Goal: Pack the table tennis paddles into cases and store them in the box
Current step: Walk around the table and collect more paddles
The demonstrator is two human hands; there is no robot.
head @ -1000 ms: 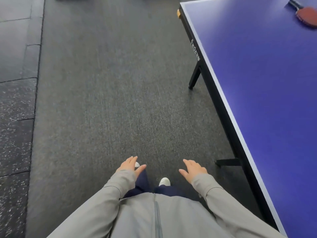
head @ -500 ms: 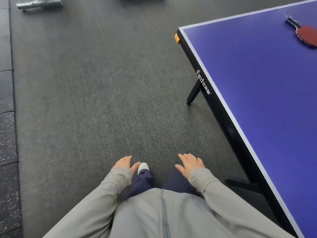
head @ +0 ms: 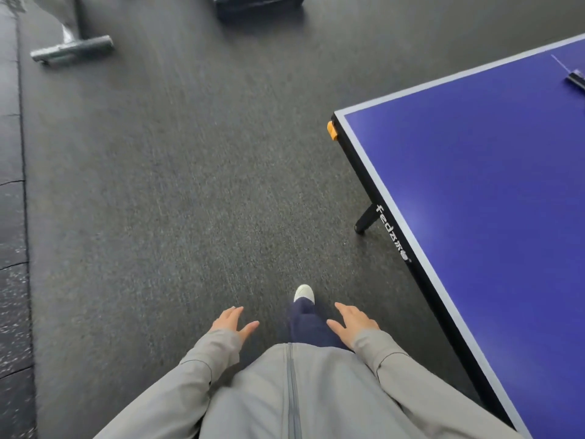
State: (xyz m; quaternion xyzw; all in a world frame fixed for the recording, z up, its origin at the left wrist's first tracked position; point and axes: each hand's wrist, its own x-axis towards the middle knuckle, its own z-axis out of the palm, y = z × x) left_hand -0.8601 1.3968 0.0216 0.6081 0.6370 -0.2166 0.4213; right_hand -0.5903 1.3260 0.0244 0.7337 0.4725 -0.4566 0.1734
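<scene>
Left hand (head: 232, 321) and right hand (head: 354, 321) empty, fingers loosely straight above the floor (head: 158, 217). Right of the right hand, the blue desk (head: 474, 201); far ahead on it, a paddle (head: 576, 80), uncased, mostly cut off. Farther ahead of both, a dark box (head: 256, 6). Seemingly nothing packed yet.

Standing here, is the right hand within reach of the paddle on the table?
Probably not. The right hand hangs open beside the leg, while the paddle lies far across the blue table. Nothing blocks it; distance does.
</scene>
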